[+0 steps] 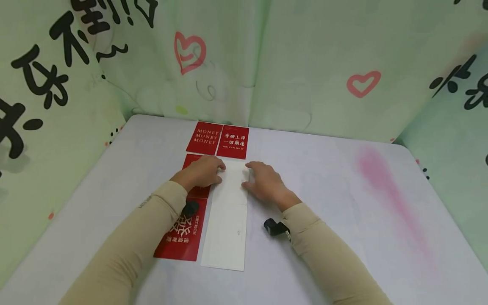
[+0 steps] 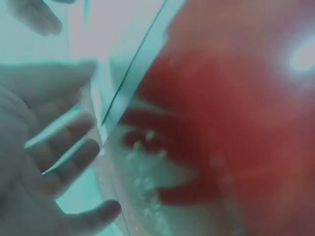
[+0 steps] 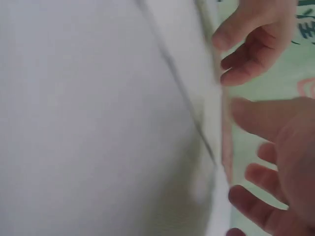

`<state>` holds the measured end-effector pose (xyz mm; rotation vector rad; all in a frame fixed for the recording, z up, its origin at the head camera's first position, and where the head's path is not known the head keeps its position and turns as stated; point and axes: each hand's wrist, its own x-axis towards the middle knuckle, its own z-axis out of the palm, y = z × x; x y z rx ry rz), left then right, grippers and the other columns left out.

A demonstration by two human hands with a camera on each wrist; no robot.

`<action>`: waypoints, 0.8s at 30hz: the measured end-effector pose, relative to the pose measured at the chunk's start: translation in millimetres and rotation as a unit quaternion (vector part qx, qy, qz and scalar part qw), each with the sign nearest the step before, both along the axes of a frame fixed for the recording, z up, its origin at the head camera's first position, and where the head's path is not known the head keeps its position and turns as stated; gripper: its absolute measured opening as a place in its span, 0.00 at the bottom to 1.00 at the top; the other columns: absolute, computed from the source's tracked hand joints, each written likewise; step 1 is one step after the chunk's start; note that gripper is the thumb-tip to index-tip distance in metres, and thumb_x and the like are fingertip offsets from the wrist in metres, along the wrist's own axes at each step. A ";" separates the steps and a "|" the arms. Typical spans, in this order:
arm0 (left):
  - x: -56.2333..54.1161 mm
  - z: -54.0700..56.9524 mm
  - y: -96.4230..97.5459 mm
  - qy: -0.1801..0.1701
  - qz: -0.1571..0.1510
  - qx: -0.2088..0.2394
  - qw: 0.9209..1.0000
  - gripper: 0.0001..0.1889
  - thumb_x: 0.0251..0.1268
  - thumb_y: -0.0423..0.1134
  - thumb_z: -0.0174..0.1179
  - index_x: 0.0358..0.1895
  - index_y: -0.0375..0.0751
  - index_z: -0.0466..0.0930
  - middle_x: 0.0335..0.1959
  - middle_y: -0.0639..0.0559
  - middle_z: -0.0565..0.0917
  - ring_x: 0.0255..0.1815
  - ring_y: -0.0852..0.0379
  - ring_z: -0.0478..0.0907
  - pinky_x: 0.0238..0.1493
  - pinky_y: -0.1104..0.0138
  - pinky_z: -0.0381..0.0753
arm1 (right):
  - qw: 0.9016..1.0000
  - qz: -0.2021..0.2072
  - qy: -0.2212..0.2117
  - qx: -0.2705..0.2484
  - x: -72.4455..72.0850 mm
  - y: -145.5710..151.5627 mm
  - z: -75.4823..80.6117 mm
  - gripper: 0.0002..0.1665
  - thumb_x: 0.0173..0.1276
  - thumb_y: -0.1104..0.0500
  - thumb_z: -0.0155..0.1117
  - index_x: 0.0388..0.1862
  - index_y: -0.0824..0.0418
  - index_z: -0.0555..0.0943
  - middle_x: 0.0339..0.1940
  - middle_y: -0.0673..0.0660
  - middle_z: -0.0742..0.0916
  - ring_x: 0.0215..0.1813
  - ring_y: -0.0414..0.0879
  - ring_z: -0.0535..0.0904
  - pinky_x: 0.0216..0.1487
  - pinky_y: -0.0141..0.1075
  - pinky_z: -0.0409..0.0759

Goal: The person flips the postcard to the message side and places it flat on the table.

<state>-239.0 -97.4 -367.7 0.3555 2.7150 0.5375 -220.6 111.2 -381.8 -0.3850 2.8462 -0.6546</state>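
Note:
My left hand is at the left edge of the upper white card, over a red card that it partly hides. At that white card's right edge is my right hand, its thumb and fingers spread apart. A second white card lies directly below the first, edge to edge. In the left wrist view the left hand's fingers are loosely extended beside glossy red card. The right wrist view has both hands facing each other, the right hand's fingers relaxed with nothing gripped.
Two red cards, one printed MONEY and one with white characters, lie side by side at the back. A red GET RICH card is partly under the left forearm. Green curtains with drawings enclose the white table.

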 end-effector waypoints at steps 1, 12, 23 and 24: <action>-2.7 -0.2 -1.7 0.004 0.004 0.017 1.000 0.28 0.62 0.41 0.71 0.66 0.43 0.77 0.62 0.43 0.77 0.58 0.46 0.73 0.55 0.52 0.80 | 1.000 -0.008 0.005 -0.009 -2.1 1.3 1.4 0.36 0.70 0.50 0.67 0.73 0.60 0.69 0.71 0.60 0.74 0.72 0.58 0.67 0.70 0.52 0.65; -57.0 1.4 -5.8 0.053 0.051 0.027 0.997 0.37 0.63 0.45 0.70 0.74 0.46 0.66 0.71 0.42 0.70 0.68 0.44 0.65 0.63 0.46 0.72 | 0.998 -0.006 0.024 0.049 -67.8 -1.9 7.9 0.37 0.70 0.46 0.66 0.74 0.58 0.70 0.69 0.60 0.77 0.68 0.59 0.69 0.66 0.54 0.71; -79.1 -13.4 -0.7 0.039 0.039 -0.007 0.998 0.36 0.65 0.50 0.67 0.74 0.45 0.65 0.66 0.43 0.74 0.64 0.44 0.69 0.68 0.42 0.61 | 0.996 0.022 -0.015 0.086 -97.6 -16.3 -1.0 0.44 0.69 0.42 0.66 0.78 0.56 0.64 0.67 0.62 0.75 0.67 0.58 0.67 0.64 0.53 0.72; -80.2 -14.1 -0.6 0.039 0.038 -0.009 0.998 0.36 0.65 0.50 0.67 0.74 0.45 0.66 0.66 0.43 0.75 0.64 0.44 0.69 0.68 0.42 0.60 | 0.995 0.025 -0.020 0.092 -98.9 -16.8 -2.3 0.44 0.69 0.42 0.66 0.78 0.56 0.64 0.67 0.62 0.75 0.67 0.58 0.67 0.63 0.53 0.73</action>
